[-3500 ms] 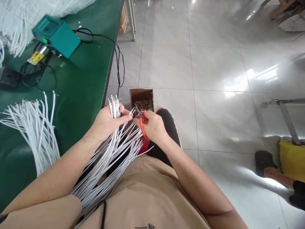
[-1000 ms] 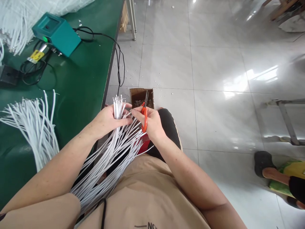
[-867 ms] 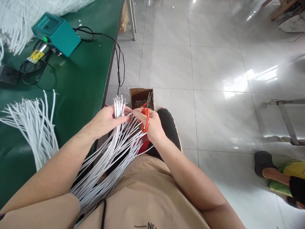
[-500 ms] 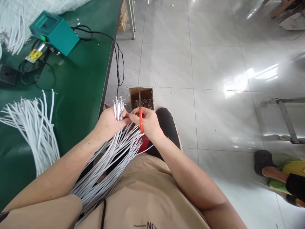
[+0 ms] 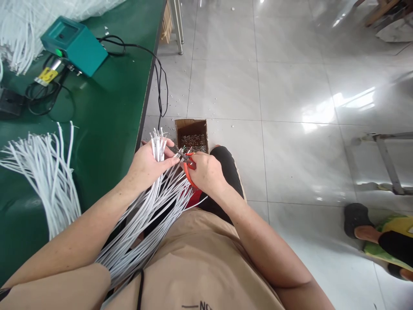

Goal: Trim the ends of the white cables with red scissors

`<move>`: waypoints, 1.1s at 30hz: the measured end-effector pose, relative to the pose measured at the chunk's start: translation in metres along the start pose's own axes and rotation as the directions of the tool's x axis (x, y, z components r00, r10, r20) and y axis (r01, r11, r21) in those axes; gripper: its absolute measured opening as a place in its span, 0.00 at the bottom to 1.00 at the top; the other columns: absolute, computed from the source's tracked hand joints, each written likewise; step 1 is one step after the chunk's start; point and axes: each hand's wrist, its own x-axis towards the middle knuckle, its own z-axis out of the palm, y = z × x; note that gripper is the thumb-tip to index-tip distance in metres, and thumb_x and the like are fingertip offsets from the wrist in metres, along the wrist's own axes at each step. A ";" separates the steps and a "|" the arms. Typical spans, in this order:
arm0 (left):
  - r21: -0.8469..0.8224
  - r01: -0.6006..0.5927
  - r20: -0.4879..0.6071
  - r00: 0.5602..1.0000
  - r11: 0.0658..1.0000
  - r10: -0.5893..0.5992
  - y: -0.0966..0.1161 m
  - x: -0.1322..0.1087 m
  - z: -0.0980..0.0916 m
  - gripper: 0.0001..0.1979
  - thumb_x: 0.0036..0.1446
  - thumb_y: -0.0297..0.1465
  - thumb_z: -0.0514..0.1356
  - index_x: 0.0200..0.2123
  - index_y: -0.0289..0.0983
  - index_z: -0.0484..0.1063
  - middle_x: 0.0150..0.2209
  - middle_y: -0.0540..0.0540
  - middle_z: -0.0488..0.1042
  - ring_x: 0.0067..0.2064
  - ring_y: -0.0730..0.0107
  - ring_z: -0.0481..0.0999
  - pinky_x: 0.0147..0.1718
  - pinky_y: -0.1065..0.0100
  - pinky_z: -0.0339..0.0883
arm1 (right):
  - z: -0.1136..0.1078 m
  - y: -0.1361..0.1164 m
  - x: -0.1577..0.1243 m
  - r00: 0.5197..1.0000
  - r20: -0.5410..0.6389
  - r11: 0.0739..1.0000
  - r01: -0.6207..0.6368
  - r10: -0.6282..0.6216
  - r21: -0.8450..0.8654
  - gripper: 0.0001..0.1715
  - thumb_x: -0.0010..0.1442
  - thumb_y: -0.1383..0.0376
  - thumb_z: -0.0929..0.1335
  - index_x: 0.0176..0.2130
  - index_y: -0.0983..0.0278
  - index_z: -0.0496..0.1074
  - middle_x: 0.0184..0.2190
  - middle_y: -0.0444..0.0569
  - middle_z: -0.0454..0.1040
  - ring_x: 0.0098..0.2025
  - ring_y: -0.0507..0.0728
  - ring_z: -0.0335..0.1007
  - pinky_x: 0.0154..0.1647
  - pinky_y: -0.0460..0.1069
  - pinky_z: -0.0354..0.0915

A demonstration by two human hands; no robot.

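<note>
My left hand [image 5: 149, 160] is closed round the upper ends of a bundle of white cables [image 5: 142, 219], whose stripped tips stick up above the fingers. The cables trail down over my lap. Orange-handled scissors [image 5: 189, 175] are in my right hand [image 5: 206, 171], fingers wrapped through the handles. Their dark blades point left toward my left thumb and fingertips, beside a few cable ends with small coloured wires. Whether the blades touch a wire is too small to tell. Both hands are above my lap, close to an open cardboard box [image 5: 191, 122].
The box on the floor holds small scraps. On the green table [image 5: 112, 103] at left lie another bundle of white cables [image 5: 54, 181] and a teal device [image 5: 75, 45] with black cords. At right are a metal frame [image 5: 387, 159] and another person's foot [image 5: 356, 219].
The scissors have swung from pointing away from me to pointing left, with the blades now by my left fingertips. My right hand has turned and shifted slightly; my left keeps hold of the cables.
</note>
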 end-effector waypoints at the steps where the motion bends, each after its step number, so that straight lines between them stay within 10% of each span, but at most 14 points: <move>1: 0.018 0.000 -0.010 1.000 1.000 0.000 0.001 0.000 0.000 0.14 0.45 0.34 0.66 0.37 0.38 0.71 0.34 0.48 0.78 0.38 0.63 0.77 0.40 0.63 0.67 | -0.003 -0.001 0.000 1.000 0.015 0.999 0.001 -0.001 -0.035 0.16 0.61 0.57 0.63 0.28 0.64 0.72 0.32 0.50 0.76 0.34 0.55 0.71 0.33 0.48 0.57; 24: -0.089 -0.009 0.005 1.000 0.996 0.010 0.002 0.000 0.001 0.10 0.44 0.33 0.65 0.31 0.38 0.69 0.31 0.50 0.75 0.34 0.68 0.74 0.38 0.66 0.68 | -0.014 0.000 -0.003 0.997 0.064 0.977 0.055 -0.042 -0.205 0.18 0.63 0.57 0.62 0.32 0.65 0.74 0.33 0.53 0.77 0.37 0.59 0.73 0.36 0.51 0.57; 33: -0.054 0.019 -0.001 1.000 0.998 -0.019 0.004 -0.001 -0.001 0.10 0.45 0.34 0.65 0.31 0.38 0.70 0.33 0.49 0.78 0.37 0.65 0.75 0.41 0.64 0.67 | -0.007 0.009 -0.002 0.998 0.049 0.999 0.049 -0.048 -0.016 0.18 0.61 0.56 0.65 0.28 0.65 0.73 0.31 0.50 0.75 0.32 0.55 0.70 0.30 0.48 0.55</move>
